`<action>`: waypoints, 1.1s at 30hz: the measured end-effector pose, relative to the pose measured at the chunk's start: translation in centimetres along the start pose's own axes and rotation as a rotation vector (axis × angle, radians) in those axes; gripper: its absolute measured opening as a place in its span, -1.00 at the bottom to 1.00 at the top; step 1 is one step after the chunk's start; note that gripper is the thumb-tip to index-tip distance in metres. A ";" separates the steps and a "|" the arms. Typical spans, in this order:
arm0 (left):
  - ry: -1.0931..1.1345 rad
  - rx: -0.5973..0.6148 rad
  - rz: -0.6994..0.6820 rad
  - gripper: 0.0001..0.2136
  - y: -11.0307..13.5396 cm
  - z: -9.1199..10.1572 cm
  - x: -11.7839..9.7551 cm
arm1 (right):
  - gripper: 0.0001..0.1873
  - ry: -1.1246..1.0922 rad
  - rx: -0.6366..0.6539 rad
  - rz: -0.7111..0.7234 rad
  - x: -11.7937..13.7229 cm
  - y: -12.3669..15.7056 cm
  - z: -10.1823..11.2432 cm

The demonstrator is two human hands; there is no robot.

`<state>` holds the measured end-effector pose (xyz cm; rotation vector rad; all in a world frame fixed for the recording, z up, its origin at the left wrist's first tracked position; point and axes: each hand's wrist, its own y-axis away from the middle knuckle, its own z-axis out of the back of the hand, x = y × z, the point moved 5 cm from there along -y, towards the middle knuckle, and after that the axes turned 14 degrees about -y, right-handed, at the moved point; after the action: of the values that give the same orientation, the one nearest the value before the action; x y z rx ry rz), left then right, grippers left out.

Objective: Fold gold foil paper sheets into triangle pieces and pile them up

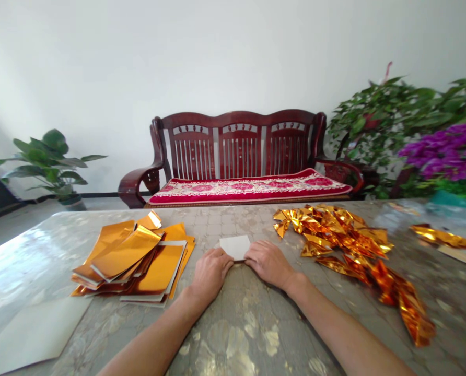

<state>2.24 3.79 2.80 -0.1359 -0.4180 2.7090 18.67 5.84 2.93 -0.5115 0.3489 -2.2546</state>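
Pale grey card (235, 247), a small flat square, lies on the mottled tabletop (225, 224), its near edge touched by the open left hand (211, 274) and open right hand (270, 263), fingers resting without gripping. Glossy gold foil rectangles (139, 266) lie fanned in a loose stack to the left; crinkled, twisted gold foil strips (335, 230) heap to the right. A larger card sheet (33, 334) lies near the table's left edge.

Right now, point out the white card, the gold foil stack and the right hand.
White card (235, 247), head view, on bare top face.
Gold foil stack (126, 251), head view, on top sheet.
Right hand (269, 263), head view, on its back.
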 end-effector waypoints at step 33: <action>0.059 0.090 0.256 -0.84 -0.8 -1.0 1.6 | -0.87 -0.091 0.004 -0.312 -1.0 -0.3 -0.4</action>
<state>1.21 5.34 2.04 -0.2599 -0.2773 2.9602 18.98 6.83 2.44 -0.7051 0.2305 -2.5201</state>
